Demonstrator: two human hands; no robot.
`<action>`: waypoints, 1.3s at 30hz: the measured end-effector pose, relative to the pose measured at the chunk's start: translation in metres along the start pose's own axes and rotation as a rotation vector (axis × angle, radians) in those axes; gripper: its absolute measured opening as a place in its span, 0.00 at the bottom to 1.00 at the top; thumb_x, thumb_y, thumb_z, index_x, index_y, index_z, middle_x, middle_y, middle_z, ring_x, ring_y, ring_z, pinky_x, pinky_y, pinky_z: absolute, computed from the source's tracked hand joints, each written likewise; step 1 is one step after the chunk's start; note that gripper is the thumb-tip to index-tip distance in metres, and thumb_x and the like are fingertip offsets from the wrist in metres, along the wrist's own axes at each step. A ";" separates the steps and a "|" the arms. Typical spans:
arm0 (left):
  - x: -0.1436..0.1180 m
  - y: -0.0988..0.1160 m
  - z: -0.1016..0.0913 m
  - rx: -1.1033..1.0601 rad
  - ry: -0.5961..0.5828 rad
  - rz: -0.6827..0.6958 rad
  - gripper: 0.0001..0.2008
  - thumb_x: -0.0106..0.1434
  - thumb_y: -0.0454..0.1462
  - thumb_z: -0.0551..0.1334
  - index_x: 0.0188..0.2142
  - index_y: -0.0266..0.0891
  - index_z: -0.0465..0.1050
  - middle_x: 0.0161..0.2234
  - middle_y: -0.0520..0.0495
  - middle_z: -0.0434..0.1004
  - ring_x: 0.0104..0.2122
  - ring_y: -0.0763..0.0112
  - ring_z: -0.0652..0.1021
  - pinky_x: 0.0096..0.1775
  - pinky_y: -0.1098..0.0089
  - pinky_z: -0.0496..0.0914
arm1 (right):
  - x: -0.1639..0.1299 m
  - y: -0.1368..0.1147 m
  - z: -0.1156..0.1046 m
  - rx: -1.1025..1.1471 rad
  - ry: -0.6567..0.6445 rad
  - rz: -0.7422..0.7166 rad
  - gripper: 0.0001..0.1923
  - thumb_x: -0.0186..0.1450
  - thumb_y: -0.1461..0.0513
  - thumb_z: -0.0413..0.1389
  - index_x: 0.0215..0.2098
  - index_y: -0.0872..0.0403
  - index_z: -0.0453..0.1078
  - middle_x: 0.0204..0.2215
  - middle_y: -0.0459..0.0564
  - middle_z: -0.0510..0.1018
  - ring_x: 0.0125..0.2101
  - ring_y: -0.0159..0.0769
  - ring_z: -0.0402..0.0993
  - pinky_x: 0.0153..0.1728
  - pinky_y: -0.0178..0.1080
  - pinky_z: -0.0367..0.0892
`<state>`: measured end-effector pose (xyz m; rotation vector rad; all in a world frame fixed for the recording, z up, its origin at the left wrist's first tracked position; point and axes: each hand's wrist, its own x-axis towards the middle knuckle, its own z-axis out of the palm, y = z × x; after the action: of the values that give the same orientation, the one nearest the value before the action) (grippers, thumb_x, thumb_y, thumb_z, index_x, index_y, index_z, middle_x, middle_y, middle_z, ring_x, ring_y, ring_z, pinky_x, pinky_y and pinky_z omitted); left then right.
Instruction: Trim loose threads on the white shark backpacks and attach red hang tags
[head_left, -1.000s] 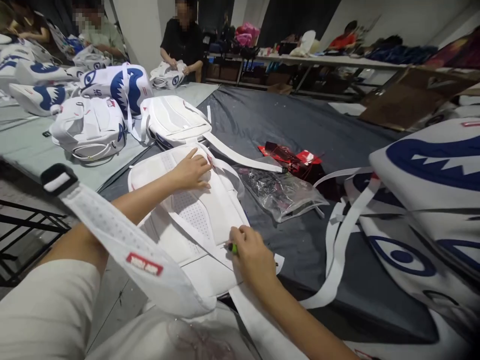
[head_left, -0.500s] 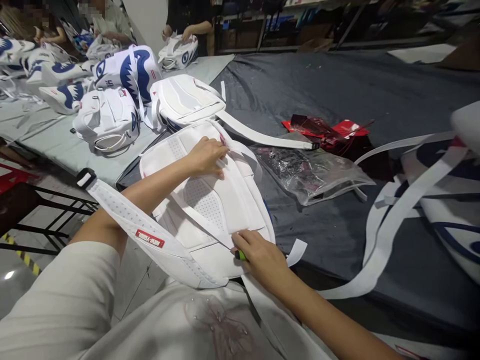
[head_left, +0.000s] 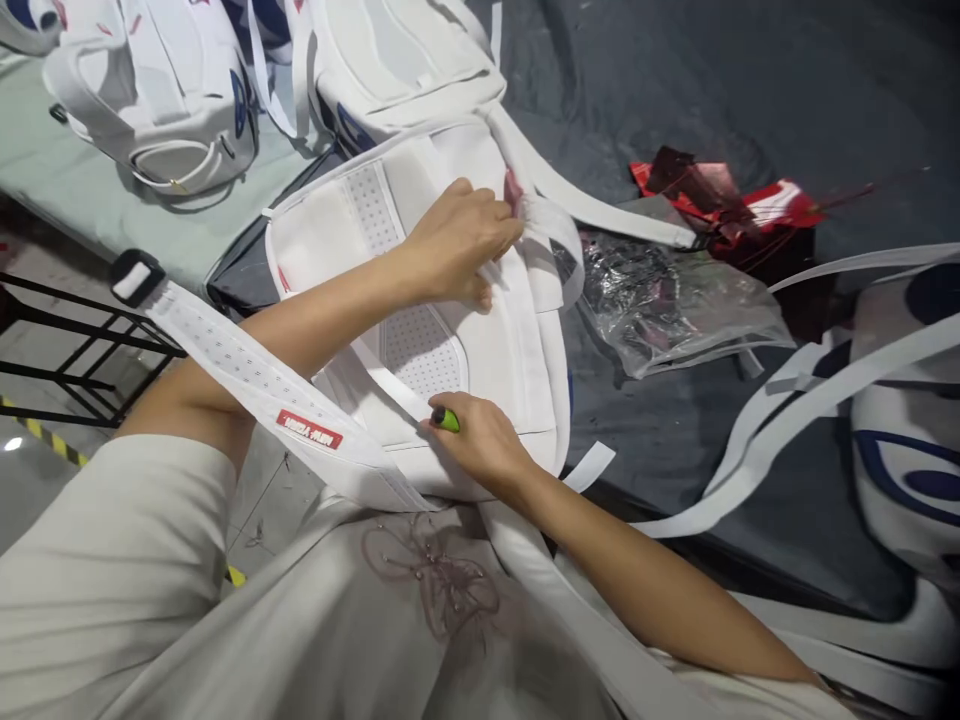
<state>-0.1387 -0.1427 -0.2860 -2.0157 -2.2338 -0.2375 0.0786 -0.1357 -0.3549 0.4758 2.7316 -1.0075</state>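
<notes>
Backpack [head_left: 480,330], white, is laid back-up at the near edge of the dark table [head_left: 712,80], directly under both hands. Its upper part is pressed by the left hand [head_left: 461,245], fingers curled against the fabric. A green tool [head_left: 445,418] is gripped in the right hand [head_left: 480,445] at the lower panel. A red label [head_left: 309,430] is sewn on the strap [head_left: 247,375]; its white writing cannot be read.

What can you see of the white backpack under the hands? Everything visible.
The white backpack lies back panel up at the edge of the dark table cover. It looks like padded synthetic fabric with perforated mesh inserts. One shoulder strap, with a red label and black-framed end, drapes across the left forearm. The left hand presses near its top; the right hand, gripping a green-handled tool, rests on its lower part.
</notes>
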 end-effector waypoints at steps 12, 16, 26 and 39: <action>0.000 -0.004 0.005 0.000 0.069 0.018 0.20 0.53 0.48 0.73 0.35 0.39 0.71 0.33 0.49 0.71 0.43 0.57 0.73 0.46 0.61 0.59 | -0.020 0.014 -0.016 0.890 -0.135 0.193 0.14 0.52 0.57 0.58 0.34 0.57 0.74 0.20 0.42 0.71 0.23 0.29 0.65 0.28 0.34 0.63; 0.000 -0.004 0.003 0.019 0.048 -0.004 0.19 0.53 0.48 0.73 0.35 0.39 0.72 0.33 0.47 0.72 0.42 0.57 0.73 0.45 0.62 0.58 | -0.026 0.011 -0.016 0.908 -0.152 0.202 0.14 0.54 0.59 0.56 0.37 0.58 0.76 0.17 0.41 0.70 0.21 0.28 0.65 0.26 0.33 0.62; -0.064 0.115 -0.044 0.143 0.302 0.139 0.14 0.60 0.46 0.69 0.33 0.38 0.71 0.28 0.48 0.73 0.33 0.63 0.72 0.34 0.64 0.54 | -0.094 0.067 -0.067 0.011 0.867 -0.177 0.22 0.68 0.49 0.55 0.54 0.52 0.73 0.47 0.57 0.79 0.45 0.46 0.76 0.47 0.45 0.70; -0.027 0.101 -0.003 0.023 -0.065 0.193 0.09 0.60 0.42 0.69 0.34 0.38 0.77 0.37 0.44 0.78 0.41 0.59 0.75 0.42 0.60 0.61 | -0.059 0.081 -0.069 -0.387 0.582 0.239 0.25 0.70 0.54 0.52 0.63 0.54 0.64 0.35 0.54 0.81 0.36 0.45 0.76 0.30 0.38 0.60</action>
<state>-0.0350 -0.1595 -0.2853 -2.2382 -2.0478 -0.1270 0.1581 -0.0455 -0.3344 1.1301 3.1378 -0.2900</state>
